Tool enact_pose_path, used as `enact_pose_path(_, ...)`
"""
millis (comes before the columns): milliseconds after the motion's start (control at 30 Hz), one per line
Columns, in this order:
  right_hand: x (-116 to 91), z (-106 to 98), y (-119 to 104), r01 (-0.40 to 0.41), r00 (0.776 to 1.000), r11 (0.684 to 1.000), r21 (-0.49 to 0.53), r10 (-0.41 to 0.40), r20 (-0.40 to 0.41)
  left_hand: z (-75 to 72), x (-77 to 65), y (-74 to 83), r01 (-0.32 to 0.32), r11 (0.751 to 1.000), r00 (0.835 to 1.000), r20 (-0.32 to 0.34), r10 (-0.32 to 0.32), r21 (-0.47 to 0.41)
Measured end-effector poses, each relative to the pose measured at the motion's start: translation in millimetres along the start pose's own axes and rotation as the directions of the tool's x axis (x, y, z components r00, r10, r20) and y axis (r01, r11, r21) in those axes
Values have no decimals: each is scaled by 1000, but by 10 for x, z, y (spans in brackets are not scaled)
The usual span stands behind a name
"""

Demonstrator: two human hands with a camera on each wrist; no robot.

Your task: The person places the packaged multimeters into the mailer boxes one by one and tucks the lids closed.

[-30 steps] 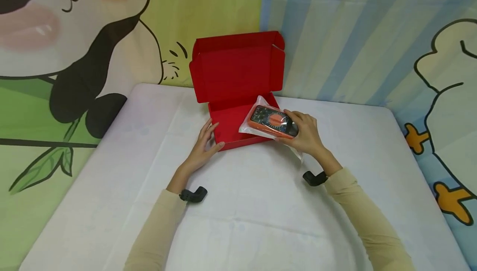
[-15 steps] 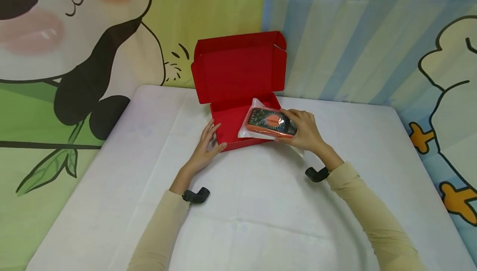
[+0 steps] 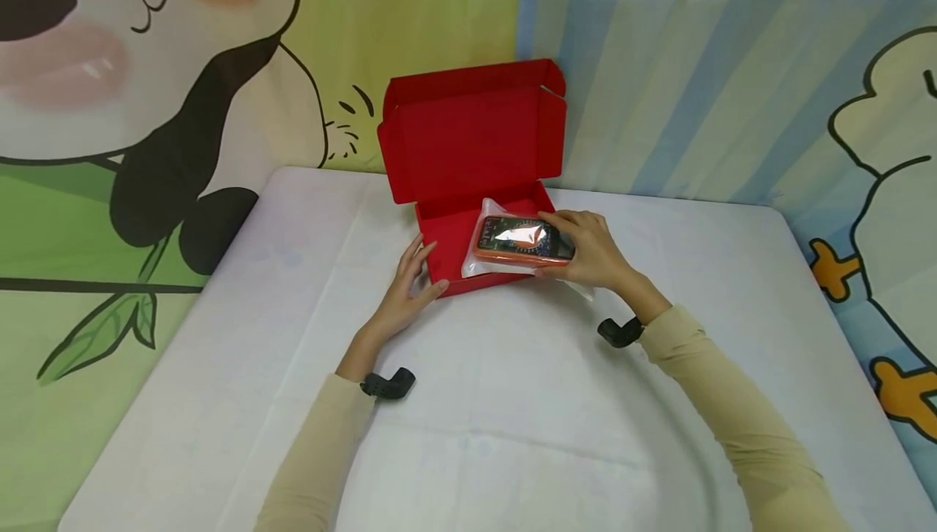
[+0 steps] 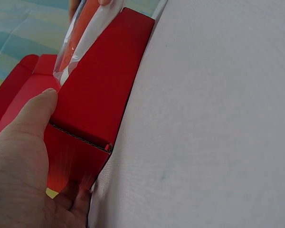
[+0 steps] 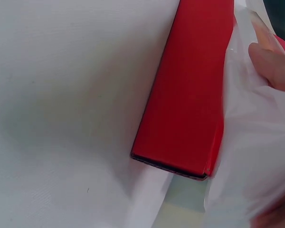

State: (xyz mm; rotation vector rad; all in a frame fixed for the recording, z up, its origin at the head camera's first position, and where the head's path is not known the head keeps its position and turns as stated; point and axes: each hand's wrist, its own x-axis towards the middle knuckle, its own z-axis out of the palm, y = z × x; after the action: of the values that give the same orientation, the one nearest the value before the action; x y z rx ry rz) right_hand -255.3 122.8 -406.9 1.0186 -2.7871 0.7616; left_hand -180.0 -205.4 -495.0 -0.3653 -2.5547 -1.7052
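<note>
A digital multimeter [image 3: 516, 243] with an orange case, dark face and round dial is wrapped in a clear plastic bag [image 3: 474, 268]. My right hand [image 3: 594, 251] grips its right end, thumb at the near side and fingers at the far side. It is over the right part of an open red cardboard box [image 3: 448, 235], low and nearly level. My left hand [image 3: 398, 296] holds the box's near left corner; in the left wrist view the thumb [image 4: 42, 104] lies at the rim and fingers touch the outer side wall. The multimeter hides the box's right floor.
The box's lid [image 3: 472, 137] stands raised at the back, near the patterned cloth wall [image 3: 622, 68]. A white-covered table [image 3: 498, 434] lies under both arms. Each wrist wears a small black camera [image 3: 388, 384].
The right hand has shifted the multimeter slightly left and lower over the box and turned it more level, with glare now on its face. The left hand keeps its place on the corner.
</note>
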Motion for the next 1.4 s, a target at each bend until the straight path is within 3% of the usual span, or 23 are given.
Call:
enact_pose_path(433, 191, 9, -105, 6, 992, 1000, 31, -10, 124, -9, 0, -6, 10, 1000, 1000, 3, -10, -6)
enact_pose_path(567, 242, 22, -105, 8, 988, 999, 47, -15, 154, -21, -8, 110, 27, 1000, 999, 17, -27, 1)
enact_pose_path(667, 281, 34, -96, 11, 983, 998, 61, -22, 182, -20, -9, 114, 35, 999, 999, 16, -35, 5)
enact_pose_path(800, 349, 32, -90, -9, 969, 997, 79, -11, 248, -5, 3, -2, 37, 999, 999, 0, -37, 12)
enact_pose_path(1067, 483, 9, -122, -57, 929, 994, 94, 19, 369, -6, -5, -12, 35, 999, 999, -7, -35, 16)
enact_pose_path(1400, 627, 31, -146, 20, 923, 995, 93, -54, 380, 9, -5, -12, 7, 1000, 1000, -7, -7, 11)
